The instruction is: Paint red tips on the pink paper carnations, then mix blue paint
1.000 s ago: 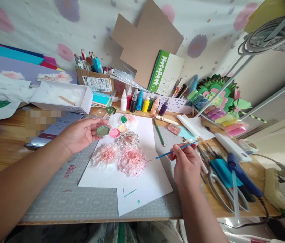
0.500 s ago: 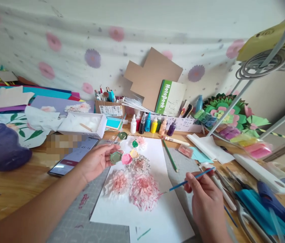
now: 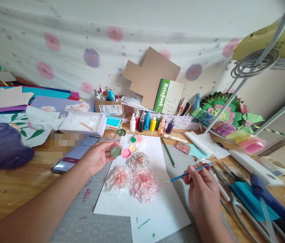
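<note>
My right hand (image 3: 203, 184) is closed around a thin blue paintbrush (image 3: 182, 176); its tip touches or nearly touches the right edge of a paper flower (image 3: 144, 185) with red-pink petal edges. Pinched in my left hand (image 3: 101, 156) is a clear paint palette with small round wells of olive green (image 3: 116, 152), pink (image 3: 126, 153), yellow and dark green paint. It hovers over the white paper (image 3: 165, 209). Beside the red-edged flower lies a pale pink flower (image 3: 119, 178); behind them sits one with dark-speckled edges (image 3: 138, 160). Another pale flower is partly hidden behind the palette.
Several paint bottles (image 3: 152, 123) line the back of the desk. A green pencil (image 3: 169, 153) lies right of the paper. Scissors (image 3: 240, 209) and a blue glue gun (image 3: 266, 195) crowd the right side. A phone (image 3: 68, 158) lies under my left forearm, near a white box (image 3: 83, 123).
The view has shifted slightly. The brush still meets the right edge of the red-edged flower, and my left hand keeps the palette in nearly the same place.
</note>
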### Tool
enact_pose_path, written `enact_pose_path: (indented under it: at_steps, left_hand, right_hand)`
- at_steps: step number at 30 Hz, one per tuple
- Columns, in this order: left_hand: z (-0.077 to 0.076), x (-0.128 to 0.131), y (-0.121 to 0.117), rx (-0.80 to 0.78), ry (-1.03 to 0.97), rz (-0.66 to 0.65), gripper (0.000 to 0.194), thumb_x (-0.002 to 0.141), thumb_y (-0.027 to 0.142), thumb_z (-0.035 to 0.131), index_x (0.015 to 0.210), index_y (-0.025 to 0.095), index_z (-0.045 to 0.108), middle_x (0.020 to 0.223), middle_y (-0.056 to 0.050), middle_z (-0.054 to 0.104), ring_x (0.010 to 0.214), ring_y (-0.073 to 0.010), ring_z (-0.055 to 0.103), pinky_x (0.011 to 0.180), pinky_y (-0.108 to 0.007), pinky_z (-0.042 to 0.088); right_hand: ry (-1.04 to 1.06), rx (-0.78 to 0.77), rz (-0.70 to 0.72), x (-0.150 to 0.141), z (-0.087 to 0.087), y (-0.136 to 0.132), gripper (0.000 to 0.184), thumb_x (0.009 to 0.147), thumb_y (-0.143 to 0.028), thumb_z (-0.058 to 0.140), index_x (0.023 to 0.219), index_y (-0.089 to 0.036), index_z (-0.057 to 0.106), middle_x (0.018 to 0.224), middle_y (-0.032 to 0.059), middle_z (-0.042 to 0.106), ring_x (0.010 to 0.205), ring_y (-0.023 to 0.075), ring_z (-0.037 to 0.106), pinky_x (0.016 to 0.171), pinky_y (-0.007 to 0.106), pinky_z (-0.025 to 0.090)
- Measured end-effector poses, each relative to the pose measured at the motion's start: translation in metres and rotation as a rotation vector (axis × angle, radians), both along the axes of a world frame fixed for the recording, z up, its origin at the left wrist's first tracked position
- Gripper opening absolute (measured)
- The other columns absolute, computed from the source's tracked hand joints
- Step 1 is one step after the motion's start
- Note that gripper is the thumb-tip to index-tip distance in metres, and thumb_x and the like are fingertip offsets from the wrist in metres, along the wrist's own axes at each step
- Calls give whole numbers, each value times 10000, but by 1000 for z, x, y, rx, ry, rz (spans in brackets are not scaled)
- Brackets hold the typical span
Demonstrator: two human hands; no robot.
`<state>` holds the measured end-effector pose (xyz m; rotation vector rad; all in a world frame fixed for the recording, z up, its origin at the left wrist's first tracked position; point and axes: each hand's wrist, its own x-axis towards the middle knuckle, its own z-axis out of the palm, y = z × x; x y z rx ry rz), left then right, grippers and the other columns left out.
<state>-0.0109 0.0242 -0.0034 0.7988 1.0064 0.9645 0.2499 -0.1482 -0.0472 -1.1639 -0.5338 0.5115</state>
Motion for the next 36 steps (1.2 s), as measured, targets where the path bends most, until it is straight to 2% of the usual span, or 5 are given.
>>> enact_pose_path:
  at_steps: [15, 19, 24, 28, 36]
  left_hand:
    - [0, 3, -6, 6, 3, -44, 141, 834, 107, 635, 777, 115, 763, 713, -95, 756, 592, -167, 693, 534, -258, 571]
    - [0, 2, -8, 12, -2, -51, 84, 798, 113, 680, 761, 122, 755, 708, -97, 759, 577, -164, 690, 516, -240, 545]
    - [0, 3, -11, 11, 4, -63, 159, 850, 138, 625, 777, 107, 763, 679, -96, 745, 585, -164, 684, 543, -259, 554]
    - [1, 4, -12, 16, 6, -84, 146, 841, 134, 634, 782, 107, 765, 695, -99, 751, 600, -165, 687, 546, -258, 549]
    - [0, 4, -11, 34, -1, -116, 102, 819, 135, 675, 769, 120, 763, 707, -104, 762, 592, -166, 699, 523, -239, 541]
  right_hand:
    - [67, 67, 39, -1, 6, 7, 351, 659, -429, 862, 670, -174, 622, 533, -44, 573, 503, 99, 504, 526, 244, 406]
    - [102, 141, 17, -1, 11, 9, 343, 624, -402, 884, 717, -182, 639, 600, -43, 630, 502, 84, 531, 533, 236, 455]
    - [131, 183, 27, 0, 11, 9, 295, 626, -356, 890, 762, -191, 687, 695, -31, 664, 572, 92, 588, 553, 246, 515]
    - [112, 170, 61, 2, 8, 10, 276, 652, -352, 876, 835, -197, 738, 697, -8, 679, 634, 114, 614, 588, 261, 537]
    - [17, 99, 147, -1, 3, 10, 303, 755, -410, 796, 977, -204, 778, 969, 94, 772, 687, 152, 641, 641, 328, 534]
